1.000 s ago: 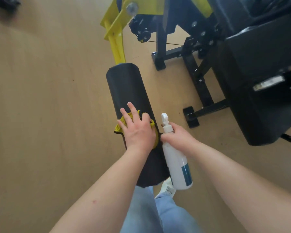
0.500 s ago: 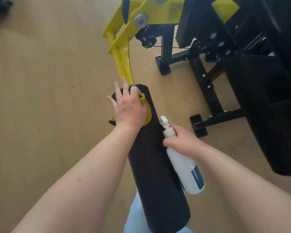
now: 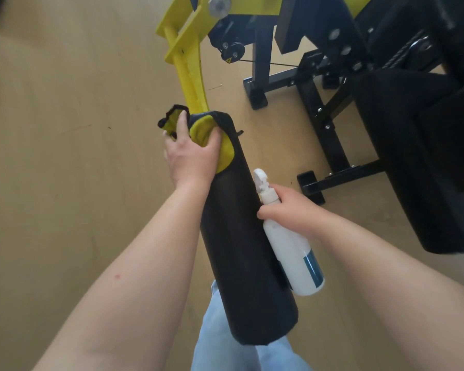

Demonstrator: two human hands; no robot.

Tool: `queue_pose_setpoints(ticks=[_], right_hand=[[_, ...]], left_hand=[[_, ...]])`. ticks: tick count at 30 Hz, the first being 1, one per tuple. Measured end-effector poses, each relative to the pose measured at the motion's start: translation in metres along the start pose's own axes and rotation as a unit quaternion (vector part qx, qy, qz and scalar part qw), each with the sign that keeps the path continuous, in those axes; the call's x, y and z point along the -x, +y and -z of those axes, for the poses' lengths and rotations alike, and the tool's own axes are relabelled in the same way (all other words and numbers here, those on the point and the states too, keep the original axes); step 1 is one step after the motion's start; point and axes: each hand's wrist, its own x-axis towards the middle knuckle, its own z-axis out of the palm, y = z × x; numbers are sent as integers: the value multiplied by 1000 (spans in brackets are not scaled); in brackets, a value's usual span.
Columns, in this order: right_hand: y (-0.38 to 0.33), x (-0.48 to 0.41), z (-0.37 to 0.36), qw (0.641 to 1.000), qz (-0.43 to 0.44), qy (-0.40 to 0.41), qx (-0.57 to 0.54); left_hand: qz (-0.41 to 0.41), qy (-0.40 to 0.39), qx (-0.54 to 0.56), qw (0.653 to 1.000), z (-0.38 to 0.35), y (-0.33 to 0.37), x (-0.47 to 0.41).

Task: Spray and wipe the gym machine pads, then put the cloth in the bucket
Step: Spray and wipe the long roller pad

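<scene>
The black gym machine frame (image 3: 330,108) stands ahead and to the right of both hands. Its large black pad (image 3: 413,170) lies well right of the right hand, and I judge it not yet wiped. The black roller pad (image 3: 241,236) runs from near the person's jeans (image 3: 225,352) out between the two forearms to the yellow lever arm (image 3: 190,73) just beyond the left hand.

The white spray bottle (image 3: 292,253) lies just beside the roller's right flank, nozzle pointing away. It is opaque, so how much fluid it holds cannot be told. The right hand (image 3: 287,207) is curled round its neck below the trigger head. The yellow black-edged cloth (image 3: 201,132) is bunched over the roller's far end. There the left hand (image 3: 190,153) clamps it, thumb on top and fingers wrapped down the left side. No bucket is in view.

Risks, as I judge them:
- The cloth is at the very end of the roller, so a further push could slide it off onto the lever arm or the floor (image 3: 65,156).
- A roller of this kind may turn or swing under sideways pressure, which would cost the hand its purchase.
- The bottle is held only by the neck, so its body could swing or slip.
</scene>
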Motion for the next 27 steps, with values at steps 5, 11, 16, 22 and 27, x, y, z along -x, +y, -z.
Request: queue_pose_setpoints(ticks=[5, 11, 16, 22, 27], right_hand=[[20, 29, -16, 1000, -13, -11, 6], [51, 69, -34, 999, -20, -21, 31], [81, 103, -44, 998, -26, -29, 51], [95, 129, -47, 998, -33, -51, 27], [101, 131, -48, 995, -39, -63, -63]], left_hand=[[-46, -24, -57, 997, -2, -30, 66], [-47, -43, -68, 996, -8, -72, 160], [-74, -59, -52, 994, -12, -97, 226], [-129, -113, -147, 974, -15, -123, 304], [-257, -185, -321, 893, -24, -115, 311]])
